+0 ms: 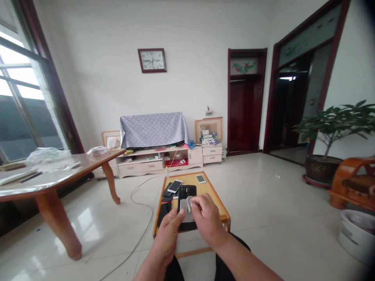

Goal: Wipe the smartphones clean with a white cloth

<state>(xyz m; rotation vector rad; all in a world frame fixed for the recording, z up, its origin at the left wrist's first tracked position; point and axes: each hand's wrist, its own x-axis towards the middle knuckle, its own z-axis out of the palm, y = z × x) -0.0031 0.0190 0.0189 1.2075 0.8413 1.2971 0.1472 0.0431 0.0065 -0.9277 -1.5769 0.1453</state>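
A black phone (188, 191) is tilted up in front of me, with a light grey panel (183, 206) showing on its lower part. My left hand (169, 230) grips the phone by its lower left side, thumb on the grey panel. Over the phone, my right hand (208, 218) is closed in a pinch on a small light grey folded piece (189, 203); its kind is unclear. Beneath is a small wooden table (212, 195). A white phone (175, 186) lies on other dark phones at its left, and another white phone (200, 178) lies at the far right.
A larger wooden table (96, 160) with plastic bags stands on the left. A cable (148, 224) runs across the floor. At the back is a low white cabinet (140, 168) under a dotted cloth (154, 127). A potted plant (322, 168) and a white bucket (356, 234) stand right.
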